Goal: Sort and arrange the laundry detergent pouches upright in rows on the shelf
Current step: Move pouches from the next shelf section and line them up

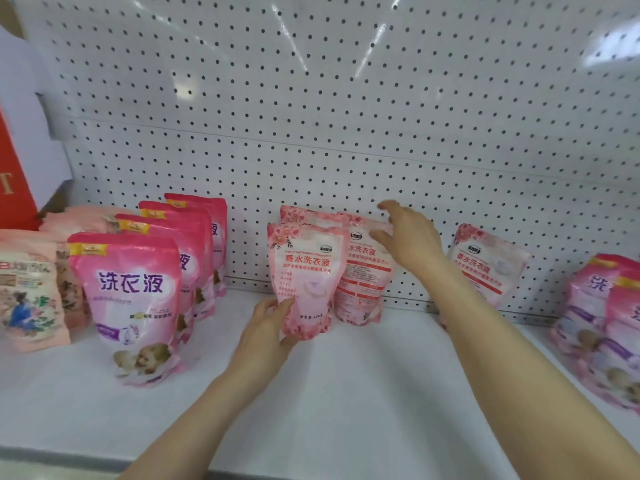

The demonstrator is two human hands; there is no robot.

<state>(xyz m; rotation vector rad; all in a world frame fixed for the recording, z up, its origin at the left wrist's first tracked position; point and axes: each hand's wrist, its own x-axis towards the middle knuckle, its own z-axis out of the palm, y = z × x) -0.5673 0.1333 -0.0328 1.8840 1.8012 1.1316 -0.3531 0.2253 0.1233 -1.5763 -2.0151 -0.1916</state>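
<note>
The front pale floral pouch (306, 271) stands upright on the white shelf (346, 375), near the middle and a little forward of the pegboard back panel (346, 116). The left hand (266, 330) grips its lower left corner, thumb on the printed face and fingers curled behind it.

Four pouches of this pale floral kind can be counted. A second pouch (311, 214) stands directly behind the held one, with only its top showing. A third pouch (360, 282) stands just to the right, against the panel. A fourth pouch (485, 268) leans tilted against the panel, well apart to the right.

The right hand (412, 237) is held in front of the third pouch's upper right corner. Its fingers are spread and loose and hold nothing. Whether they touch the pouch cannot be told.

To the left, four bright pink pouches (128, 289) stand upright in one row running front to back.

At the right edge are more bright pink pouches (609, 327). They are blurred, and at least two can be made out.

At the far left stand two peach pouches (27, 289), with a pile of peach packs (83, 220) lying behind them. A red box (14, 174) sits beyond.
</note>
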